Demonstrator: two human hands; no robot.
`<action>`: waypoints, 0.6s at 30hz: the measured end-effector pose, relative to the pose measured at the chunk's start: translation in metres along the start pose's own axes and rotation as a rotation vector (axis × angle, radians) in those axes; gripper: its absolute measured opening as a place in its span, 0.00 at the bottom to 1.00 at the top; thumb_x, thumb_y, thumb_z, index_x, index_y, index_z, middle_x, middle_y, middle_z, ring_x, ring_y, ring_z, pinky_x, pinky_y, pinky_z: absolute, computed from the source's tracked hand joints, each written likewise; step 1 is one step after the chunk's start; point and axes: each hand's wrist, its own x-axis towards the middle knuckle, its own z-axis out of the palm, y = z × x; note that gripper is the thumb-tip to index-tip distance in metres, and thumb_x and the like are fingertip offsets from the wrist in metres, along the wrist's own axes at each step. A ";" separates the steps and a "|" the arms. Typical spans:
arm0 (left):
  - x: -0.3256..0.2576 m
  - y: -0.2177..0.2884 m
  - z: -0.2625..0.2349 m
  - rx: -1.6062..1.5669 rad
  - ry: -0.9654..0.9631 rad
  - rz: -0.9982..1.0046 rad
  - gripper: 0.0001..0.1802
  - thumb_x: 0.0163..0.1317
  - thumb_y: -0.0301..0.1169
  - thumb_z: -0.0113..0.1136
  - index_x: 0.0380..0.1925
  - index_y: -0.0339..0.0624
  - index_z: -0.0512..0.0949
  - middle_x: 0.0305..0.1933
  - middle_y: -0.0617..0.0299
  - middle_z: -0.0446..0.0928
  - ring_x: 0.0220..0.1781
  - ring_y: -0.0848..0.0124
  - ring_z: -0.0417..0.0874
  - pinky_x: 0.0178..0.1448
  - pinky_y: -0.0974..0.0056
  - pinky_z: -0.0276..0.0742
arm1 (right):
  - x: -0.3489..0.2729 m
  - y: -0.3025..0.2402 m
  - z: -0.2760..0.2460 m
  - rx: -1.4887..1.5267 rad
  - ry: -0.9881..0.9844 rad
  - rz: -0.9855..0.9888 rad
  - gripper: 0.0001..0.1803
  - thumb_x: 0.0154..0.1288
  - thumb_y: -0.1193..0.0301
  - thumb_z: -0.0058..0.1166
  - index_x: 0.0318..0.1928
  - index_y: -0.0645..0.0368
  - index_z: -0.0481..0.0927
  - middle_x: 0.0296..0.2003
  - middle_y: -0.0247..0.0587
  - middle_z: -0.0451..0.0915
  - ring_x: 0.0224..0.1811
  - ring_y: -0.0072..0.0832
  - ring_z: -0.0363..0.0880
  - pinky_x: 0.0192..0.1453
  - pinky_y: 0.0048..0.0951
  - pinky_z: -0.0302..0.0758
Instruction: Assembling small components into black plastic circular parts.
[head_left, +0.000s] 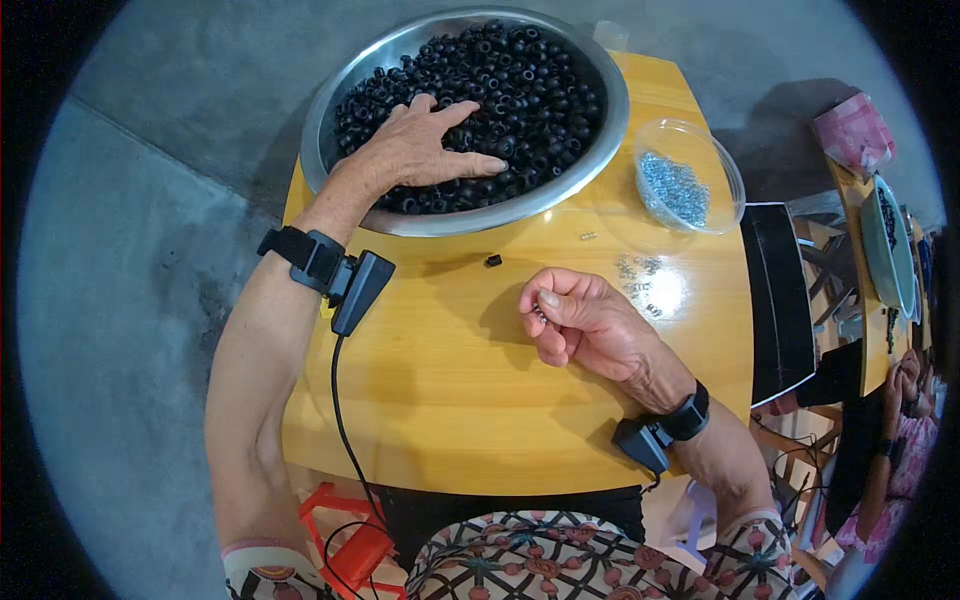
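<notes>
Assembly work at a yellow table, seen from my head camera. My left hand lies spread and flat, fingers open, on a heap of black rubber rings filling a wide steel bowl; it grips nothing that I can make out. My right hand hovers over the tabletop, curled nearly closed, thumb and forefinger pinching a small dark piece, too tiny to identify surely. One stray black ring sits on the table between bowl and right hand. A clear plastic tub of small metal parts stands right of the bowl, with a few loose metal bits beside it.

My read: picking stage, left hand fetching a ring while the right holds one piece. Next move calls for a fine fingertip pinch on a single ring, not a scoop.
</notes>
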 end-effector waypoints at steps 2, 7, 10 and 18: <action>0.002 -0.001 -0.001 -0.013 -0.013 0.026 0.48 0.43 0.64 0.62 0.63 0.52 0.65 0.64 0.37 0.57 0.65 0.43 0.62 0.65 0.51 0.64 | 0.000 0.000 0.001 0.005 0.010 0.007 0.11 0.68 0.66 0.50 0.39 0.62 0.76 0.27 0.33 0.76 0.20 0.17 0.70 0.24 0.18 0.69; 0.016 0.004 -0.002 0.059 -0.076 0.133 0.40 0.44 0.52 0.61 0.59 0.47 0.69 0.58 0.40 0.64 0.56 0.44 0.72 0.59 0.51 0.70 | 0.000 -0.001 0.004 0.012 0.014 -0.004 0.11 0.67 0.66 0.50 0.40 0.62 0.76 0.27 0.34 0.76 0.20 0.18 0.70 0.25 0.18 0.69; 0.018 0.009 0.006 0.066 0.049 0.141 0.30 0.49 0.46 0.60 0.54 0.47 0.75 0.54 0.44 0.71 0.55 0.47 0.74 0.59 0.51 0.71 | -0.001 -0.003 0.004 0.007 -0.002 0.015 0.11 0.67 0.66 0.50 0.40 0.62 0.76 0.26 0.34 0.76 0.20 0.19 0.70 0.25 0.18 0.69; 0.023 -0.003 0.000 -0.177 0.257 0.125 0.16 0.50 0.42 0.64 0.36 0.48 0.82 0.35 0.51 0.81 0.41 0.55 0.81 0.49 0.57 0.73 | -0.001 -0.003 0.002 -0.019 -0.002 0.009 0.12 0.67 0.65 0.50 0.40 0.62 0.76 0.26 0.33 0.77 0.20 0.18 0.70 0.24 0.18 0.69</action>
